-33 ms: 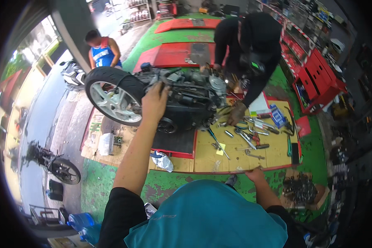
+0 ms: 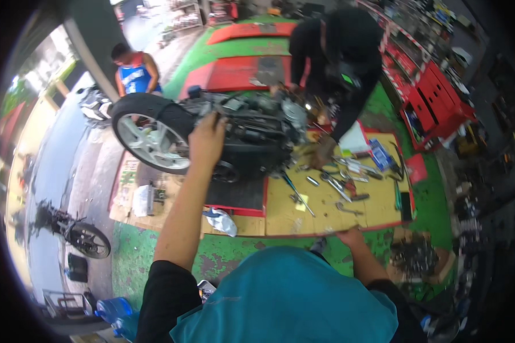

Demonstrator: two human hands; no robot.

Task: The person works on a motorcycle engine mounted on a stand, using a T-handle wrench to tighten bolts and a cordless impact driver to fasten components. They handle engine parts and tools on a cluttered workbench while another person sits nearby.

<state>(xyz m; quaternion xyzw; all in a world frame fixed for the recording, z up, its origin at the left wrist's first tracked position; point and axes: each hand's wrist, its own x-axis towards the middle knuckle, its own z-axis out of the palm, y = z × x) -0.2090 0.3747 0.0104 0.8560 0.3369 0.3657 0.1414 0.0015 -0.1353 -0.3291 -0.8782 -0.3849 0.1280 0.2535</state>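
Note:
My left hand is on top of a motorcycle engine unit, with its fingers curled over a part near the rear wheel. That wheel has a black tyre and white spokes. At the near edge of the low work table, my right hand grips the rim. Across the table a person in black leans over, one hand among the tools beside the engine. A long screwdriver with a teal handle, several wrenches and a small socket-like piece lie on the cardboard top.
A blue box and a dark phone-like slab lie at the table's right side. A crumpled white bag is at the front edge. A red tool cabinet stands right; a person in blue is far left.
The whole view has shifted slightly left. My left hand stays on the engine and my right hand stays at the table edge. The other person's head and hand have moved a little.

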